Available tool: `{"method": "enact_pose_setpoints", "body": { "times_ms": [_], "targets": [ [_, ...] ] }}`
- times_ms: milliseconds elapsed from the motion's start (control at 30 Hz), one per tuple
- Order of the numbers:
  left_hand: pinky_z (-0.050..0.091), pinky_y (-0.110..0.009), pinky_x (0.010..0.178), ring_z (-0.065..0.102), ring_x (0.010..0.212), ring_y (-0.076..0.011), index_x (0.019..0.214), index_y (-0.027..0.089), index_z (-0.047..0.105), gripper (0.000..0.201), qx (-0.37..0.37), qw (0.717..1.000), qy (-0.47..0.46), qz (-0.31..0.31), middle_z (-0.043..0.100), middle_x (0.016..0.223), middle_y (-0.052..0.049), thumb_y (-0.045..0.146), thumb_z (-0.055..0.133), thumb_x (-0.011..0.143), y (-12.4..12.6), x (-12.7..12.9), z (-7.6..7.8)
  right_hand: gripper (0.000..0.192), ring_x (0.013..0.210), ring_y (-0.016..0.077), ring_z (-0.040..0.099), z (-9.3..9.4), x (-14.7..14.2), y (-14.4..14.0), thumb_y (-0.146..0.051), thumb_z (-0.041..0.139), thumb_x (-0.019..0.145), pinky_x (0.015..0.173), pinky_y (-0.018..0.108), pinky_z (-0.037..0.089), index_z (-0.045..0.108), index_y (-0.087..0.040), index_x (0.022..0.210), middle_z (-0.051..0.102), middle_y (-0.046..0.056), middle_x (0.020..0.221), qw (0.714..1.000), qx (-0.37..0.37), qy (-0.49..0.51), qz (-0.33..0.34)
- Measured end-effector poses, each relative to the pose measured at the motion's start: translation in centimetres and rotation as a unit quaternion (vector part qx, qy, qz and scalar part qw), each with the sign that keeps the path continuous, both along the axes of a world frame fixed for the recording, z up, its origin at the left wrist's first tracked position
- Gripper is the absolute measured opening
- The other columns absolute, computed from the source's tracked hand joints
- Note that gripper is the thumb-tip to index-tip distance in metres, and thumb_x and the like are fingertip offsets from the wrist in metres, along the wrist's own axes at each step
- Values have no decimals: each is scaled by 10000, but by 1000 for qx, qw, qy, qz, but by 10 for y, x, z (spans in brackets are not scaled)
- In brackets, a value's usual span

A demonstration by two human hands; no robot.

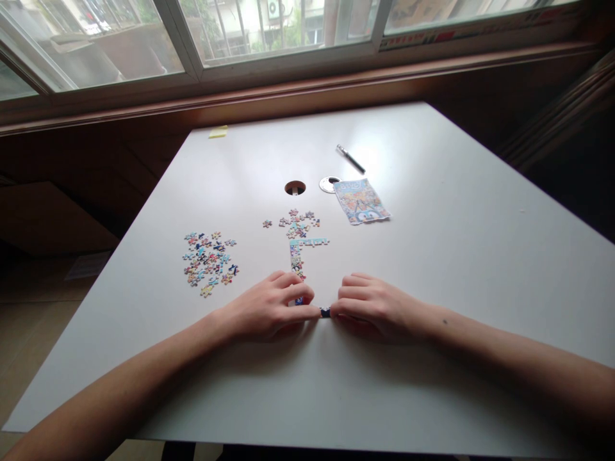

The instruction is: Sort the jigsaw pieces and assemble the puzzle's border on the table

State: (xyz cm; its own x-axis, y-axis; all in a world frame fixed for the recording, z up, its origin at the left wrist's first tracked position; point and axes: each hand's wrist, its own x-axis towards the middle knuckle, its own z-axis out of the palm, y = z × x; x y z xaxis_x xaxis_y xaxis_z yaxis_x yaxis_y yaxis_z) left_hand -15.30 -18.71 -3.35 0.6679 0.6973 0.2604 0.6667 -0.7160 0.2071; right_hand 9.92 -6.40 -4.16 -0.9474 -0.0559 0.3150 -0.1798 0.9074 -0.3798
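A dark jigsaw puzzle piece (325,312) lies on the white table between my two hands, at the near side of a partly joined puzzle border (295,256). My left hand (271,306) has its fingers curled, with the fingertips against the piece's left end; it covers part of the border's lower left corner. From the other side, my right hand (372,302) is closed, its fingertips pressed at the piece's right end. The border's left side and a short run of its top side are visible. Just beyond it sits a small group of loose pieces (298,224).
A larger heap of loose puzzle pieces (210,259) is spread to the left. Further back are a printed picture sheet (364,202), a black pen (351,159), a round cable hole (295,188), its silver cover (328,185) and a yellow sticky note (218,132). Windows line the far side.
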Motion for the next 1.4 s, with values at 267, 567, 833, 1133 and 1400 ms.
{"method": "enact_pose_setpoints", "body": {
  "times_ms": [267,567,833,1133,1400],
  "targets": [
    [447,-370,943,529,1051,-219,1245,251,593,290,-2,1000,6,-2,642,1101,-73,183,541,968,1,0,1,136,746,167,416,1,-1,1,-169,506,975,710,310,355,630,-158,1031,601,46,798,1000,5,-6,2],
    [444,-375,957,531,1042,-215,1264,256,586,307,-5,1000,10,-3,633,1105,-70,185,555,967,0,0,1,127,749,167,412,0,0,1,-177,514,976,716,310,359,628,-164,1031,602,40,801,1000,5,-12,3],
    [441,-374,942,524,1047,-220,1285,267,584,323,-6,1000,1,0,642,1104,-72,181,522,980,1,0,0,129,738,166,406,1,-1,0,-171,508,976,703,310,356,634,-162,1002,596,39,783,1000,5,-10,0],
    [454,-370,925,532,1029,-221,1259,250,594,312,3,1000,0,-3,643,1091,-74,168,546,962,0,1,1,136,752,171,450,1,0,1,-170,502,977,718,312,378,616,-175,1053,617,45,806,1000,-2,-17,4],
    [478,-357,911,573,985,-200,1167,218,604,240,37,999,-23,-11,652,1027,-70,133,541,951,0,-1,-2,94,714,143,508,8,-1,7,-196,559,935,663,256,428,529,-200,846,590,29,768,986,-145,-9,-80]
  ]
}}
